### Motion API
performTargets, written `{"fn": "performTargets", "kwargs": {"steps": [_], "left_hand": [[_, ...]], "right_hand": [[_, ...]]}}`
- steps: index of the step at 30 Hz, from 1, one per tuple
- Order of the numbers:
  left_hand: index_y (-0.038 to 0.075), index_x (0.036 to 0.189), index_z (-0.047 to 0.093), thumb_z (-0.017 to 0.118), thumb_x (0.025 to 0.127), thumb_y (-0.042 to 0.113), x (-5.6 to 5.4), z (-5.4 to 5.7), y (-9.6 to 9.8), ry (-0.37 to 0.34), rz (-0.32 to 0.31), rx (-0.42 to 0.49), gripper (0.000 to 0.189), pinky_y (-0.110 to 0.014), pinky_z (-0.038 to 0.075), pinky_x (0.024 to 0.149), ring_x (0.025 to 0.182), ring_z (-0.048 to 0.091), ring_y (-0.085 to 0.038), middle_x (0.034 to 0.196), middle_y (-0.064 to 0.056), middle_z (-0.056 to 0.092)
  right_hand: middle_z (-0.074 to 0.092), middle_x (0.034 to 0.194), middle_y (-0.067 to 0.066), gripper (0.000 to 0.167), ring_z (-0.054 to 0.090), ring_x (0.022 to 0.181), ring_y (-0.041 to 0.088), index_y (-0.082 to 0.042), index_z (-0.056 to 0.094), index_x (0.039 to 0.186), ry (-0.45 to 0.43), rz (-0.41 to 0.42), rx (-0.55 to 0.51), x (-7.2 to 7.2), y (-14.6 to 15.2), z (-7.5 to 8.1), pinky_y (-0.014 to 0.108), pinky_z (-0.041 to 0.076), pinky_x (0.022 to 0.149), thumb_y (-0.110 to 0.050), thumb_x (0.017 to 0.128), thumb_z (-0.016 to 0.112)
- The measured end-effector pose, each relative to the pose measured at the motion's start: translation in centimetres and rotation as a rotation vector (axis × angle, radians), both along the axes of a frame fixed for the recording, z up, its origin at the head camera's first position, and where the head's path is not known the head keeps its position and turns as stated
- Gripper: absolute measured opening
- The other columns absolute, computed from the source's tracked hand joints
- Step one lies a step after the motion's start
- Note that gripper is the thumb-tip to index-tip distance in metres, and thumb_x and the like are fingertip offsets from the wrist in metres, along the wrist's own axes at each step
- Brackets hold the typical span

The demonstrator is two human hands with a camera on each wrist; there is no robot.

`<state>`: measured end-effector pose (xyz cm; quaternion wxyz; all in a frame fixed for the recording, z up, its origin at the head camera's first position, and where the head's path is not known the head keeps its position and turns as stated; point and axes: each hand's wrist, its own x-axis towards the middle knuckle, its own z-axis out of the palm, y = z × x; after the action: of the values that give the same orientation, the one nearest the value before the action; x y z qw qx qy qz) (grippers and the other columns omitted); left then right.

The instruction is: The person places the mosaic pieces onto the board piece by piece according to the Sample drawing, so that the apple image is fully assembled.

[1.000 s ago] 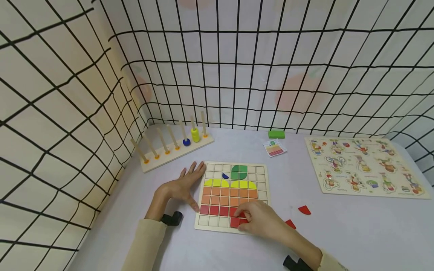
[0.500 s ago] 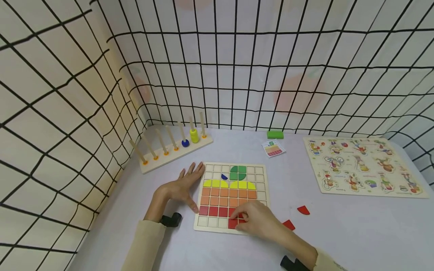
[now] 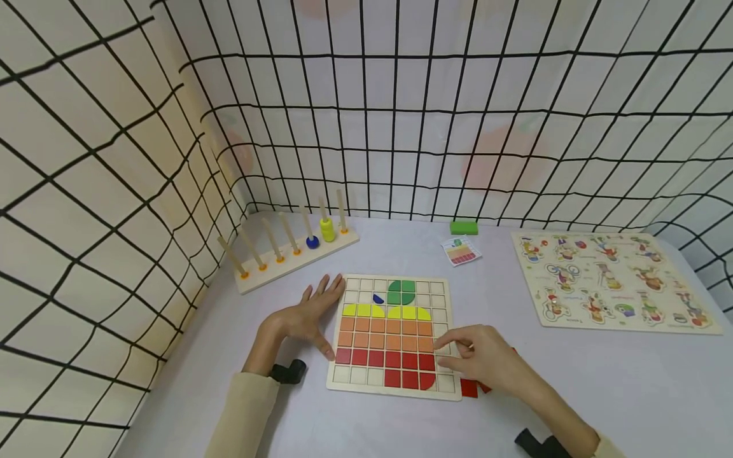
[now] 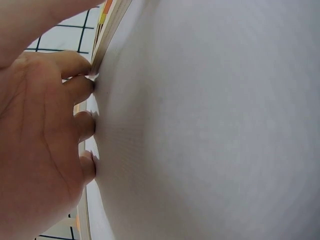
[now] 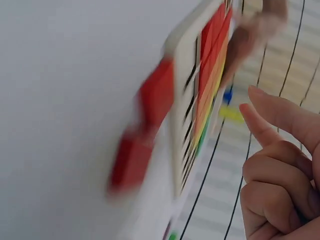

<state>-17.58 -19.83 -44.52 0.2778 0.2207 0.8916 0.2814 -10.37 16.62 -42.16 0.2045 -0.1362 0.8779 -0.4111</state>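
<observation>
A wooden grid board (image 3: 439,302) bears rows of coloured tiles: yellow, orange and red, with a green round shape above. My left hand (image 3: 303,321) rests along the board's left edge, fingers spread, fingertips right at its side in the left wrist view. Over the board's right edge hovers my right hand (image 3: 487,357), thumb and index finger apart with nothing between them; its other fingers are curled. In the bottom row, a red tile with a rounded corner (image 3: 427,380) ends a short run of red squares. Loose red pieces (image 3: 469,388) lie beside the board, partly hidden behind my right hand.
A wooden peg stand (image 3: 298,254) with blue and yellow beads stands back left. Behind the board lie a small pattern card (image 3: 461,250) and a green block (image 3: 464,228). A picture puzzle board (image 3: 615,312) lies at right. Black netting (image 3: 395,152) encloses the table.
My right hand has let go of the rounded red tile in the bottom row and moved right, uncovering the red tiles there. My left hand stays in place.
</observation>
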Motion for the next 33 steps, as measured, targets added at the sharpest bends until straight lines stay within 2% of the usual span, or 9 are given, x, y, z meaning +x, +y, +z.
{"fn": "performTargets", "kwargs": {"steps": [5, 10, 19, 25, 30, 33], "left_hand": [[0.006, 0.166, 0.001, 0.101, 0.059, 0.032, 0.0, 0.1, 0.0, 0.003, -0.001, -0.007, 0.149, -0.061, -0.01, 0.129, 0.161, -0.019, -0.038, 0.175, -0.014, -0.01], [0.006, 0.166, 0.0, 0.101, 0.059, 0.032, 0.1, 0.2, -0.1, 0.002, 0.003, -0.006, 0.15, -0.061, -0.01, 0.129, 0.161, -0.019, -0.037, 0.175, -0.013, -0.01], [0.006, 0.166, 0.001, 0.101, 0.06, 0.032, 0.0, 0.0, 0.0, 0.003, -0.001, -0.003, 0.149, -0.06, -0.011, 0.13, 0.161, -0.019, -0.037, 0.175, -0.013, -0.01], [0.006, 0.166, 0.002, 0.101, 0.059, 0.031, 0.1, 0.1, 0.0, 0.005, 0.008, -0.005, 0.149, -0.06, -0.01, 0.13, 0.161, -0.019, -0.036, 0.175, -0.013, -0.01], [0.005, 0.166, 0.002, 0.101, 0.059, 0.03, 0.1, 0.2, 0.1, 0.002, 0.01, 0.0, 0.149, -0.06, -0.011, 0.13, 0.161, -0.019, -0.036, 0.175, -0.013, -0.009], [0.006, 0.166, 0.001, 0.101, 0.059, 0.031, 0.1, 0.2, 0.1, -0.001, 0.011, -0.001, 0.149, -0.06, -0.011, 0.13, 0.161, -0.019, -0.036, 0.175, -0.012, -0.01]], "right_hand": [[0.034, 0.058, -0.005, 0.03, 0.03, 0.051, 0.006, -0.011, 0.078, 0.109, -0.066, -0.065, 0.063, 0.1, 4.6, -0.7, 0.019, 0.025, 0.048, -0.021, 0.082, 0.086], [0.033, 0.059, -0.006, 0.035, 0.03, 0.054, 0.005, -0.008, 0.074, 0.107, -0.107, 0.013, 0.045, 0.6, 6.8, -1.7, 0.023, 0.027, 0.052, -0.018, 0.077, 0.09], [0.035, 0.059, -0.007, 0.032, 0.032, 0.053, 0.003, -0.012, 0.071, 0.099, -0.126, 0.065, 0.052, 0.5, 7.5, -2.4, 0.022, 0.028, 0.051, -0.018, 0.075, 0.091], [0.036, 0.058, -0.006, 0.031, 0.032, 0.051, 0.005, -0.01, 0.071, 0.1, -0.104, -0.01, 0.074, 0.2, 7.3, -2.6, 0.022, 0.029, 0.051, -0.015, 0.076, 0.09], [0.036, 0.059, -0.004, 0.032, 0.032, 0.052, 0.007, -0.006, 0.07, 0.102, -0.151, -0.042, 0.067, 0.2, 7.6, -2.8, 0.023, 0.029, 0.051, -0.012, 0.077, 0.089], [0.035, 0.059, -0.004, 0.032, 0.031, 0.053, 0.007, -0.006, 0.07, 0.103, -0.133, -0.064, 0.085, 0.2, 7.5, -2.8, 0.023, 0.028, 0.051, -0.013, 0.078, 0.088]]}}
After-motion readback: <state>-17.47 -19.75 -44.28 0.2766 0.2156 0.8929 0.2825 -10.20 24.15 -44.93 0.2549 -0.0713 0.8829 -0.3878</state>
